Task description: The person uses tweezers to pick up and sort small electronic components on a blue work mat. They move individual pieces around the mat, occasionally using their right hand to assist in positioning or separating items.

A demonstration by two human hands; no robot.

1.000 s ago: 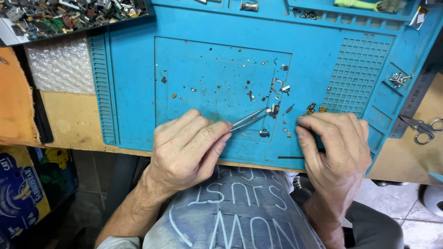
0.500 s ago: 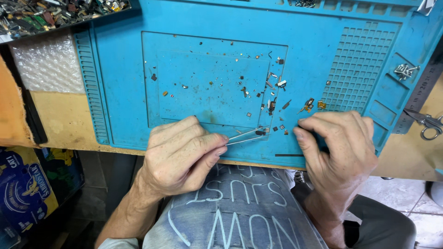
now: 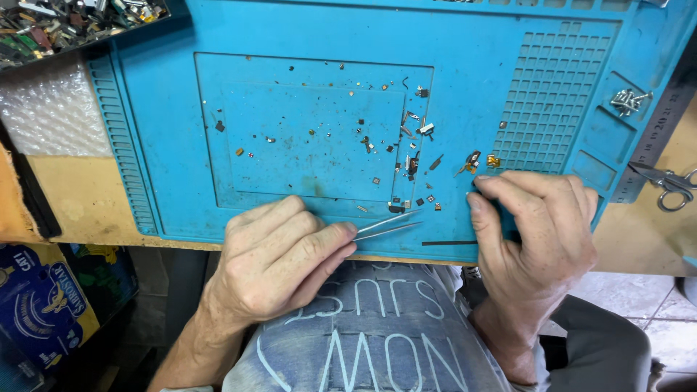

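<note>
while the left hand (image 3: 279, 258) pinches the tweezers (image 3: 387, 226) low over the mat (image 3: 472, 80), tips apart near the tiny chips (image 3: 428, 203), the right hand (image 3: 534, 236) curls on the mat's edge; a light, steady pinch would suit best.

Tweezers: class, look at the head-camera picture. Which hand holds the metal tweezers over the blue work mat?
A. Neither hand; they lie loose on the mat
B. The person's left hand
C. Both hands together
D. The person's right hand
B: the left hand pinches the tweezers between its fingers, while the right hand rests apart on the blue mat.
</note>
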